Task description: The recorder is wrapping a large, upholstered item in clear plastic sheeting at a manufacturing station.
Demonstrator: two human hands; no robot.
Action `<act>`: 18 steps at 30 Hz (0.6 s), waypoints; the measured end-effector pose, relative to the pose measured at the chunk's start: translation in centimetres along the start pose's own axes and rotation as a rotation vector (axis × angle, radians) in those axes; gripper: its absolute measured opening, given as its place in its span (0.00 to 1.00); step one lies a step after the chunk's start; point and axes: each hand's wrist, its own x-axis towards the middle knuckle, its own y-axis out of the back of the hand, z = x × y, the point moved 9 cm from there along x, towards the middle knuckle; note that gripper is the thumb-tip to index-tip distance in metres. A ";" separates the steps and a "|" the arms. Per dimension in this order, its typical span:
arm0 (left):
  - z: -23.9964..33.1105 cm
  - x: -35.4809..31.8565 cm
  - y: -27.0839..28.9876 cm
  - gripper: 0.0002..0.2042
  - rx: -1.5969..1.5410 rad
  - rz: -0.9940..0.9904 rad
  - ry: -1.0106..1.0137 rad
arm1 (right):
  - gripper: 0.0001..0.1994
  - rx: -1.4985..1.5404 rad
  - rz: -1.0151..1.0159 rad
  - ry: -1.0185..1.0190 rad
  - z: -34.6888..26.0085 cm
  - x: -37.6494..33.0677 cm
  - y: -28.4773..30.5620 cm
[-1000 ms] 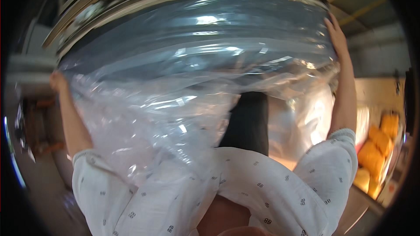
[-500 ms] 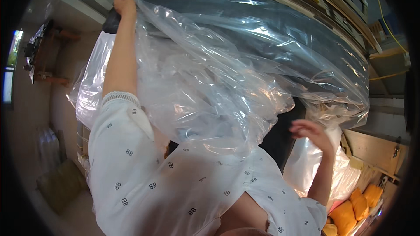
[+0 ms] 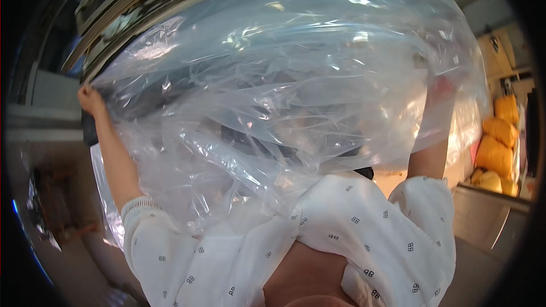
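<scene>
A large clear, crinkled plastic sheet fills most of the frame, stretching from the left middle across the top to the right edge. It is thin and glossy, with many folds and creases that catch bright highlights, and it billows into a rounded dome over a dark object seen dimly through its layers near the centre. The left hand, at the left middle of the frame, is raised with the arm extended and its fingers pinched shut on the sheet's left edge. The right hand, at the right middle, is raised behind the plastic and shows only as a pinkish blur through it; whether it grips the sheet cannot be told. Both forearms rise out of white sleeves with a small dark print in the lower part of the frame. A curved metal rim runs along the upper left above the sheet. Yellow-orange stuffed bags are piled at the right edge.
</scene>
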 end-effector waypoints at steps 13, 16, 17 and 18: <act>-2.2 1.1 0.1 0.12 0.019 -0.067 -0.025 | 0.14 -1.509 -0.024 -0.604 1.0 -13.6 18.6; 7.6 -1.6 0.2 0.11 -0.033 -0.173 -0.170 | 0.10 -1.966 0.222 -0.070 -13.2 -3.2 22.1; 10.8 -2.9 -0.6 0.11 -0.118 -0.264 -0.224 | 0.11 -2.093 0.228 0.176 -15.9 0.1 23.0; 12.9 -4.0 -1.6 0.11 -0.163 -0.271 -0.191 | 0.10 -2.197 0.294 0.205 -18.3 3.9 22.6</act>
